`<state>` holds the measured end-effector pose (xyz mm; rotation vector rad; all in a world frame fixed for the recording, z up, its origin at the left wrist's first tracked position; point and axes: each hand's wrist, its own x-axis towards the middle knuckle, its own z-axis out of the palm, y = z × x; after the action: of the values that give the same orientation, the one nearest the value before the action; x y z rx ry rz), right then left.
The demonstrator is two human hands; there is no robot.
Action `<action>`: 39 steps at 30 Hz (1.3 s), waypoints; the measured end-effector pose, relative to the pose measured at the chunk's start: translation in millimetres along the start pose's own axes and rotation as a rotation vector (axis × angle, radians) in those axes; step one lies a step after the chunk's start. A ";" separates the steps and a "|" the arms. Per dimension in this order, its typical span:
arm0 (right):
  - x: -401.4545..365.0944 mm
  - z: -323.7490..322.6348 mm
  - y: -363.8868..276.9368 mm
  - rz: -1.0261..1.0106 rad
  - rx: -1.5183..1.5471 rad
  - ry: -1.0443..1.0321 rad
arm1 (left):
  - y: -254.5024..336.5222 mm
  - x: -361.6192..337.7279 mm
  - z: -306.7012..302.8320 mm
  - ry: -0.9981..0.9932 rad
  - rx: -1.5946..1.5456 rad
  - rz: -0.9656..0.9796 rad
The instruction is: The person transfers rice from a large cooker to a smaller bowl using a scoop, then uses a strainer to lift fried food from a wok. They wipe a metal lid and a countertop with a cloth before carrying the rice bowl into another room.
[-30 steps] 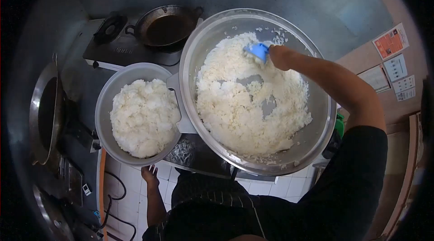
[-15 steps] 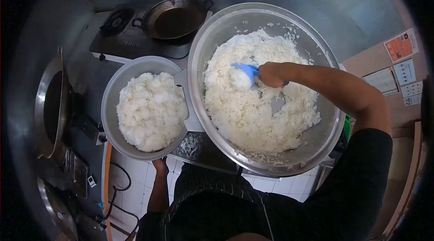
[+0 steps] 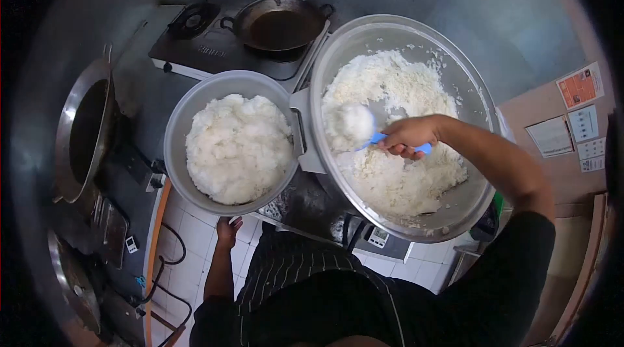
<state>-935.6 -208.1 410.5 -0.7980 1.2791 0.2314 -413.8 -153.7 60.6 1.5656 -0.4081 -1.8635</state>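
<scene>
My right hand (image 3: 411, 137) grips a blue scoop (image 3: 421, 148) that carries a rounded mound of white rice (image 3: 358, 122). The scoop is over the left part of the large metal pot (image 3: 484, 200), above more loose rice. Left of the pot is a grey bowl (image 3: 174, 158) heaped with rice (image 3: 239, 148). My left hand (image 3: 227, 230) is at the bowl's near lower edge, supporting it from beneath; the bowl hides part of its fingers.
A two-burner stove (image 3: 201, 48) at the back bears a dark wok (image 3: 281, 27). Another wok (image 3: 81, 132) stands at the far left, with a metal lid (image 3: 75, 285) nearer. A digital scale (image 3: 377, 236) shows below the pot. Papers (image 3: 580, 89) hang at right.
The scoop, now with a rounded rice mound, has risen and turned toward the bowl. The view has shifted; the bowl looks larger, and more of my left hand shows below its rim.
</scene>
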 end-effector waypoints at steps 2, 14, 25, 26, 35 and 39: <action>-16.2 14.9 3.5 -0.050 0.333 -0.027 | 3.2 0.1 -24.6 -0.012 0.095 0.060; -56.6 214.9 -141.1 -0.738 0.850 0.764 | 5.9 11.3 -165.7 0.177 -0.003 -0.034; 65.1 233.9 -182.0 -0.414 -0.422 1.453 | -4.6 -4.0 -264.5 0.224 0.047 0.051; 47.8 233.9 -186.9 -0.392 -0.475 1.422 | -7.1 -5.8 -274.6 0.257 0.032 0.060; 172.6 181.6 -191.7 0.085 -1.012 0.886 | -39.4 3.6 -303.4 0.171 -0.049 -0.008; 72.1 200.5 -216.0 0.085 -0.976 0.930 | -15.9 4.5 -264.5 0.129 0.070 -0.032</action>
<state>-637.6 -253.1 444.8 -1.8152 2.1007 0.6232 -165.6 -99.1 -14.6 1.7377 -0.3952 -1.7771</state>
